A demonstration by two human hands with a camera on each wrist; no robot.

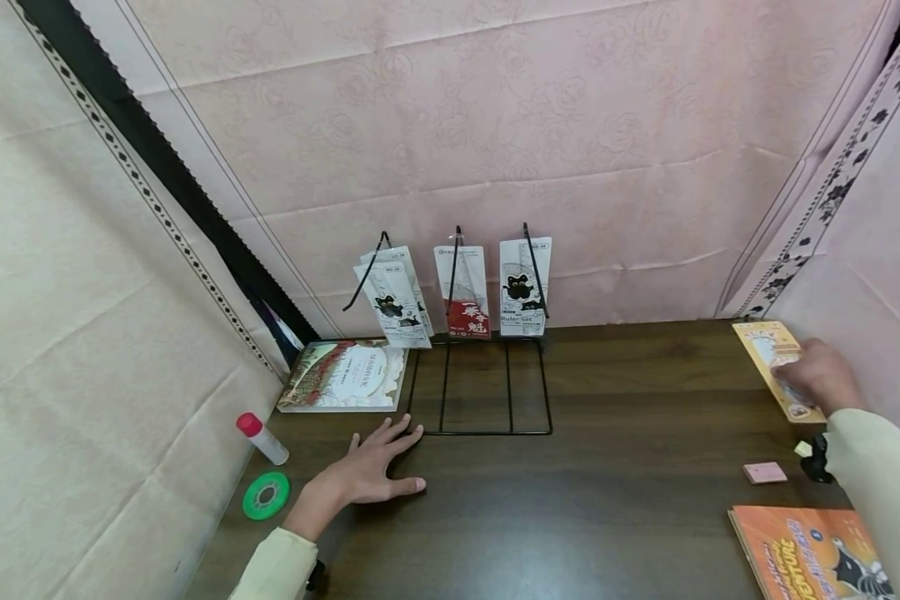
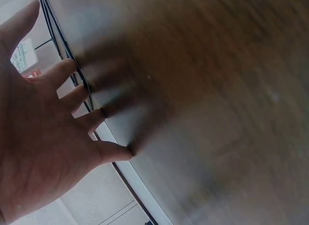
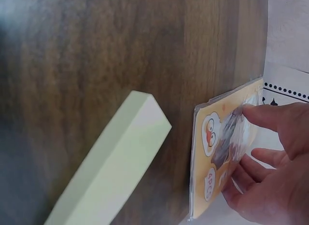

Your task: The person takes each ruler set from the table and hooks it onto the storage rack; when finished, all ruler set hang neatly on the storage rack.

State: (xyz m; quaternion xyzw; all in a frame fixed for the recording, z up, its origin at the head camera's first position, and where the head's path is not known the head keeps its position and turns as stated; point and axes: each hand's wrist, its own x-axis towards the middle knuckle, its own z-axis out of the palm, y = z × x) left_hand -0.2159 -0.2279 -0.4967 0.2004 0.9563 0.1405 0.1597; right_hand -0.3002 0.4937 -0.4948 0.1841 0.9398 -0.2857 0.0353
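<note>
My right hand (image 1: 825, 377) is at the table's far right, on a yellow blister-packed card (image 1: 772, 354). In the right wrist view its thumb lies on the clear plastic of the yellow card (image 3: 212, 152), with the curled fingers at the plastic's other side. What is inside the plastic is hard to make out. My left hand (image 1: 371, 467) rests with fingers spread on the table, its fingertips near the front corner of a black wire rack (image 1: 487, 433). On the rack's hooks hang white cards (image 1: 399, 304), a red-and-white card (image 1: 465, 292) and another white card (image 1: 521, 287).
Left of the rack lies a picture-covered book (image 1: 345, 375). Nearer are a red-capped glue stick (image 1: 262, 437) and a green tape roll (image 1: 266, 497). On the right are a pink block (image 1: 765, 473), a pale green block (image 3: 116, 162) and an orange book (image 1: 810, 550). Cloth-covered walls enclose the table.
</note>
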